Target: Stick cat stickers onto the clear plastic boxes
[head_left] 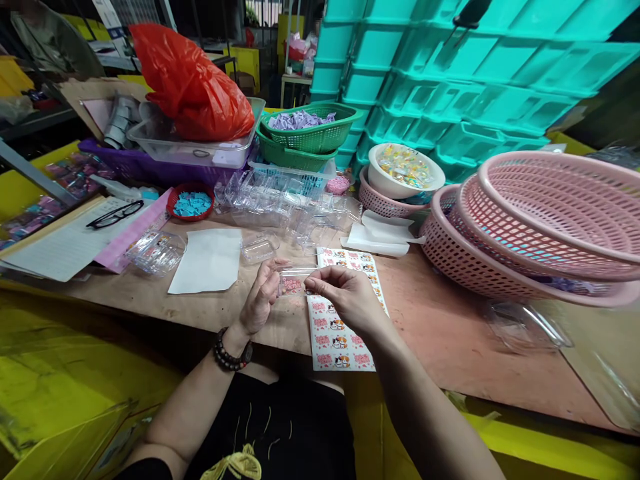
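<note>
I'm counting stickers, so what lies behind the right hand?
The sticker sheet lies behind the right hand, its printed cats and pink lettering visible above and below. The hand and forearm cover part of the sheet, so any stickers there cannot be seen.

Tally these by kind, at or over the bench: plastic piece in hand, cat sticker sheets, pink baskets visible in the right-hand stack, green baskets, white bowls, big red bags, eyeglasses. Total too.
Clear plastic piece, held: 1
Cat sticker sheet: 1
Pink baskets, right-hand stack: 3
Green baskets: 2
White bowl: 1
Red bag: 1
Eyeglasses: 1
Total: 10
</note>
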The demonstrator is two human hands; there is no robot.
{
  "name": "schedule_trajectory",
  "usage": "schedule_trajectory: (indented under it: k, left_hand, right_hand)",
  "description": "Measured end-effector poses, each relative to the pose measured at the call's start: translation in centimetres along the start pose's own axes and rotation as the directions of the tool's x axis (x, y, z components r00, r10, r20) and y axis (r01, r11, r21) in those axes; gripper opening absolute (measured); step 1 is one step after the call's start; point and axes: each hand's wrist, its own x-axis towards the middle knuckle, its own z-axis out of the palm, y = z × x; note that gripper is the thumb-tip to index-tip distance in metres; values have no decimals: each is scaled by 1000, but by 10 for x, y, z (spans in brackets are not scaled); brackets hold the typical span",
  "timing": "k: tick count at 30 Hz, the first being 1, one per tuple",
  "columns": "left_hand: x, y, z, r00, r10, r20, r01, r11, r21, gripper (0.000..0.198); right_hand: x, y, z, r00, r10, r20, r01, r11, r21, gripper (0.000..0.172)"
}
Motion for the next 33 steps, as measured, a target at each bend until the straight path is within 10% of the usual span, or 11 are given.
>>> schedule_trajectory:
  k: [14,21,27,33]
  left_hand:
    - [4,-6,7,985,168,-38,-167,986,11,40]
    - [1,0,12,989,123,-76,-129,989,-66,42]
    - [-7,4,5,990,-8,-139,0,999,-53,44]
    - [2,2,-27,945,81,-316,-21,982,189,57]
  right_hand:
    - [-7,2,-5,999,24,42,-16,985,-170,49]
    - [-16,0,-12,964,-51,-262,-106,827,-552,101]
    - [-7,14,-6,995,-25,95,70,864,-499,85]
    - [28,10,18,987,-137,-81,0,514,-858,20]
